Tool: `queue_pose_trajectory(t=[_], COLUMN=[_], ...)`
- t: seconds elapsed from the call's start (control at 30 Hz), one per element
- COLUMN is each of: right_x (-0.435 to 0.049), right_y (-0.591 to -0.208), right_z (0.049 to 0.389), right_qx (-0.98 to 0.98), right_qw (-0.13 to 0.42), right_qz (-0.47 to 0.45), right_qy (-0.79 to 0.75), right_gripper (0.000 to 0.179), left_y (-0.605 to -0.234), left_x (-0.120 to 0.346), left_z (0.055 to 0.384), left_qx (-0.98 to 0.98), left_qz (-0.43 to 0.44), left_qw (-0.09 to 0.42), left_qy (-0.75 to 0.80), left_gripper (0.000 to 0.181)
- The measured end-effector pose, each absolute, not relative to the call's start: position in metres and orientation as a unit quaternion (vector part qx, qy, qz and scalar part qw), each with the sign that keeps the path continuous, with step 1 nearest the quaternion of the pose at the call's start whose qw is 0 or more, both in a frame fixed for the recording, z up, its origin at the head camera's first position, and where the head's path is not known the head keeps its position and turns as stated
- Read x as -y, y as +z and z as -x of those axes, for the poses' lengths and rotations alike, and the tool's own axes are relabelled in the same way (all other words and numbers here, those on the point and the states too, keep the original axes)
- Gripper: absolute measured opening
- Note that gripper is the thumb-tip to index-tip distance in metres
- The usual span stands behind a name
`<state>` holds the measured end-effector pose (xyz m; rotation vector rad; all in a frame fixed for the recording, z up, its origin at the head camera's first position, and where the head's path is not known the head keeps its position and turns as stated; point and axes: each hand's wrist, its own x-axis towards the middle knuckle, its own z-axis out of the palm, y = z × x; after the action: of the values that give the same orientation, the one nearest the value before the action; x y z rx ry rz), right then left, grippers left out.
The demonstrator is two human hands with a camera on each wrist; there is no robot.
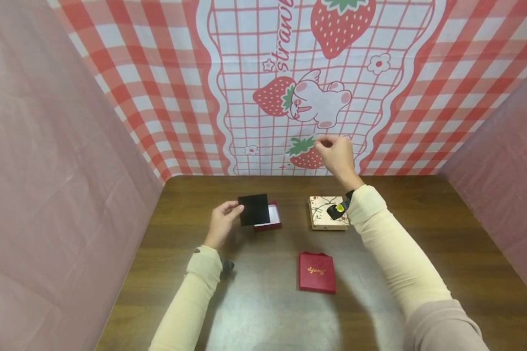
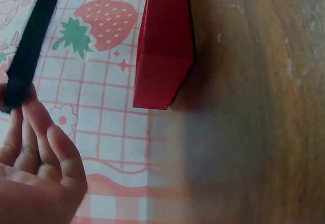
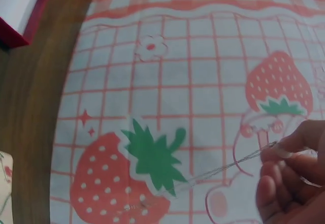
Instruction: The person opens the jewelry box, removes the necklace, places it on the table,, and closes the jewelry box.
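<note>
My left hand (image 1: 221, 222) pinches a thin black square pad (image 1: 253, 210) by its left edge, between thumb and fingers. Behind and partly under it in the head view is a small open red box (image 1: 275, 226) with a white inside; its red outer wall (image 2: 165, 46) shows in the left wrist view. Raised high before the backdrop, my right hand (image 1: 337, 155) pinches a thin silvery chain (image 3: 223, 168) between thumb and forefinger. The chain stretches down and left from the fingertips in the right wrist view, its far end faint and blurred.
A red lid (image 1: 317, 273) with gold lettering lies on the wooden table (image 1: 171, 273) in front. Below my right wrist stands a cream patterned box (image 1: 320, 222). A strawberry-print cloth (image 1: 246, 97) hangs behind the table, with pink cloth (image 1: 61, 170) at the sides.
</note>
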<state>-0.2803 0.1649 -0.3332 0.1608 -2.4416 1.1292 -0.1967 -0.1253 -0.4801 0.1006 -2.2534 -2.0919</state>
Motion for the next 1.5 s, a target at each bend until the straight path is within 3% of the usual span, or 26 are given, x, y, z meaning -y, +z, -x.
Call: queue_pose_trajectory(t=[0.27,0.6,0.9,1.2,1.5], right_x=[-0.179,-0.160,-0.155,-0.153,-0.152], right_y=[-0.328,-0.330,-0.327,-0.326,-0.321], right_z=[0.280,0.275,0.270,0.266,0.261], right_qx=[0.905,0.917,0.913,0.915,0.910], right_qw=[0.194,0.124,0.167,0.143,0.160], right_qz=[-0.038,-0.099,-0.081,-0.087,-0.080], right_qy=[0.375,0.365,0.362,0.366,0.374], right_gripper=[0.024,0.023,0.021,0.020,0.021], left_y=[-0.474,-0.471,-0.472,-0.475,-0.473], left_x=[0.122,0.111,0.110,0.108,0.109], left_z=[0.198,0.202,0.202,0.200,0.199], left_qx=[0.748,0.742,0.746,0.745,0.743], left_qz=[-0.053,-0.071,-0.085,-0.095,-0.095], left_qw=[0.035,0.031,0.032,0.019,0.018], left_qy=[-0.661,-0.666,-0.660,-0.661,-0.662], left_gripper=[0.034,0.034,0.032,0.032,0.033])
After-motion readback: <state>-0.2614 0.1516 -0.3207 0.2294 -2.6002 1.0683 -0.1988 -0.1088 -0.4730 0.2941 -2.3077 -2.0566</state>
